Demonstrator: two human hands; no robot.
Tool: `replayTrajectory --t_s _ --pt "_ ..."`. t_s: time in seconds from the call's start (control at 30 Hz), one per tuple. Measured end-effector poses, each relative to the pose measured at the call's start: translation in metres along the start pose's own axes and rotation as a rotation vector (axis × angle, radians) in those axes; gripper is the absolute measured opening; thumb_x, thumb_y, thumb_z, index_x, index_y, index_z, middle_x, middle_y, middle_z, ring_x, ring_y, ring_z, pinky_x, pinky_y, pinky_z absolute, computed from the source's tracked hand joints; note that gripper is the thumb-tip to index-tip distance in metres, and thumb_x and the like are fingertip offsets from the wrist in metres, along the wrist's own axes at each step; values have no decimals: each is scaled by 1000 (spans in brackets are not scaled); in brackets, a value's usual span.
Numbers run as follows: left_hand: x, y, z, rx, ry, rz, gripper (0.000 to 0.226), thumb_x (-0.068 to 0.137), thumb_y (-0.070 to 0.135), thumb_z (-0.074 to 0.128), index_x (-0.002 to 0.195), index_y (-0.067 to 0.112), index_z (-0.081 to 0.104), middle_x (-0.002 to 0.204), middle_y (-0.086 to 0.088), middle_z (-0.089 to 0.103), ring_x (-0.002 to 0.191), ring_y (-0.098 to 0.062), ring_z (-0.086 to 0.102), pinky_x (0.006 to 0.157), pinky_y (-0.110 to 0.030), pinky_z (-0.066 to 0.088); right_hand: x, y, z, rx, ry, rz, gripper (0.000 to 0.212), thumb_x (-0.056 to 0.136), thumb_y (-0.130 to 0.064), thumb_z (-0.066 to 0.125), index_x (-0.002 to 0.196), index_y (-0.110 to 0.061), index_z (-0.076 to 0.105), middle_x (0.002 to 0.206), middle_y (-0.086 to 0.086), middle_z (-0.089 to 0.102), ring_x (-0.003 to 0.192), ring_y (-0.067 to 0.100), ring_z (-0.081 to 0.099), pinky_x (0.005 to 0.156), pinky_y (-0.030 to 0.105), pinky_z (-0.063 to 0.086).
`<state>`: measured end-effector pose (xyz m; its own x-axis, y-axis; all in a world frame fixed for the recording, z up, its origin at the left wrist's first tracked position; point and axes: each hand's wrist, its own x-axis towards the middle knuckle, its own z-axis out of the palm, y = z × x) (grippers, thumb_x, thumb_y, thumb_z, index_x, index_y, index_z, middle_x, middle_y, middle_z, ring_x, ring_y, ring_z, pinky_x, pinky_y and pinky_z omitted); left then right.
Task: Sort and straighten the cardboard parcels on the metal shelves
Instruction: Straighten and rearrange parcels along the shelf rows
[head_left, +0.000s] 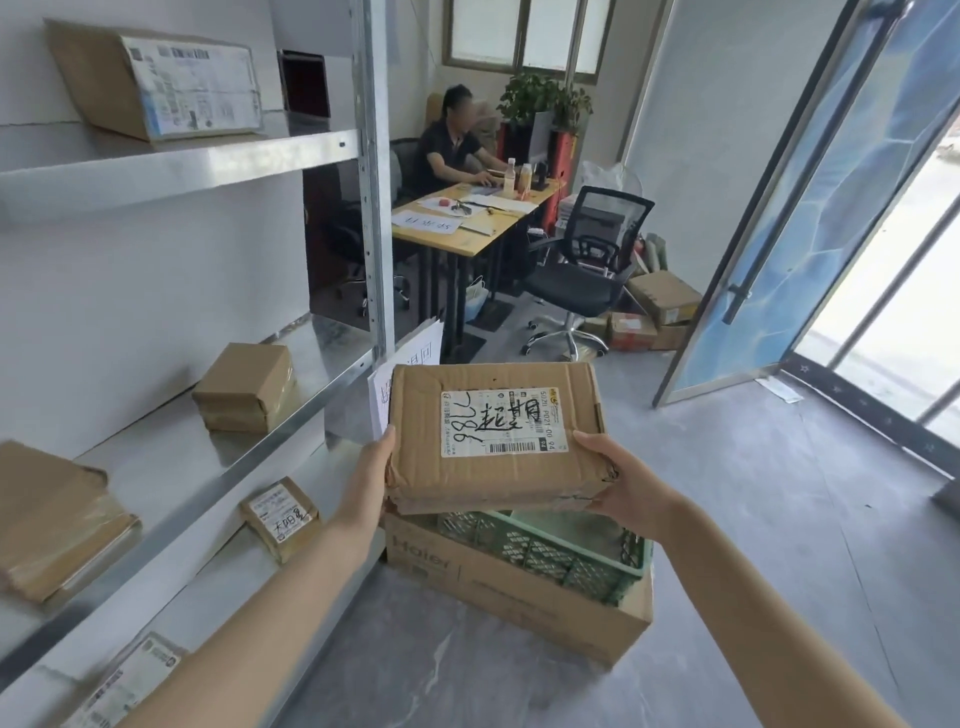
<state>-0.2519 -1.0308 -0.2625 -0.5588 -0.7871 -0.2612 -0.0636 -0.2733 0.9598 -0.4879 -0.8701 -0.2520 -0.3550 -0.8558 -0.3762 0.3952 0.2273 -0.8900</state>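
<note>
I hold a flat, worn cardboard parcel (493, 478) with a white shipping label and black handwriting, level in front of me above a green crate. My left hand (371, 478) grips its left edge and my right hand (615, 478) grips its right edge. The metal shelves (171, 171) stand to my left. A large labelled parcel (156, 83) leans on the top shelf. A small taped parcel (244, 387) and a flat parcel (57, 519) lie on the middle shelf. Two small labelled parcels (283, 517) (130, 680) lie on the lower shelf.
A green plastic crate (545, 556) rests in a big Haier carton (519, 592) on the floor under the parcel. Behind are a desk (478, 228) with a seated person (447, 145), an office chair (587, 270), floor boxes (654, 312) and an open glass door (779, 208).
</note>
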Motion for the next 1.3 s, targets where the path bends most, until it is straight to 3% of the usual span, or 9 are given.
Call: replayTrajectory --t_s 0.1,0.33,0.57,0.67,0.8,0.87,1.07,1.2,1.3 --pt "48 -1 11 58 0 -23 50 96 57 30 131 29 50 126 3 58 120 -18 50 110 -43 31 46 -13 -21 30 23 11 109 52 -46 89 144 -16 39 130 11 62 104 27 65 82 42 57" --pt "171 -6 53 135 104 -70 87 67 88 42 125 23 52 115 2 65 105 -19 61 91 -39 50 169 -57 -77 -22 39 120 44 80 -42 68 118 -20 61 98 3 75 98 25 63 87 40 51" --pt "275 -13 88 211 125 -96 91 79 73 48 149 35 4 143 11 39 132 -23 43 108 -38 35 299 -98 -122 -83 12 177 45 74 -29 79 113 -15 63 100 6 72 96 22 63 100 41 47" --pt "319 -42 80 220 132 -97 107 57 89 51 145 48 3 149 13 35 133 -19 42 108 -45 40 353 -95 -134 -113 9 181 38 79 -26 71 115 -16 63 107 9 67 100 23 61 94 40 52" --pt "352 -71 74 270 155 -182 80 85 60 52 144 41 0 140 6 41 115 -19 55 75 -21 56 413 -78 -143 -165 29 223 49 72 -32 77 116 -14 65 114 13 66 107 27 62 80 36 60" --pt "367 -89 73 224 159 -227 74 88 48 58 142 37 9 137 -6 46 107 -25 60 61 -30 60 440 -65 -148 -202 78 249 59 65 -38 80 117 -15 66 118 14 66 112 28 61 85 38 57" --pt "396 -138 71 421 167 -332 35 97 37 45 120 15 32 109 -6 56 84 -13 60 65 -20 49 499 -6 -140 -110 355 164 31 77 -28 79 97 -9 65 87 2 67 76 14 61 65 26 51" --pt "408 -177 61 468 187 -371 20 98 36 46 106 20 36 97 -4 57 89 -25 60 81 -34 47 527 40 -131 -55 359 200 73 67 -38 86 125 -11 51 107 10 70 96 28 68 85 45 56" --pt "421 -209 48 464 209 -368 15 96 31 50 91 25 38 88 -2 57 85 -26 62 84 -47 53 542 71 -126 -56 262 335 73 75 -13 81 130 -18 33 115 14 64 107 33 63 97 56 49"
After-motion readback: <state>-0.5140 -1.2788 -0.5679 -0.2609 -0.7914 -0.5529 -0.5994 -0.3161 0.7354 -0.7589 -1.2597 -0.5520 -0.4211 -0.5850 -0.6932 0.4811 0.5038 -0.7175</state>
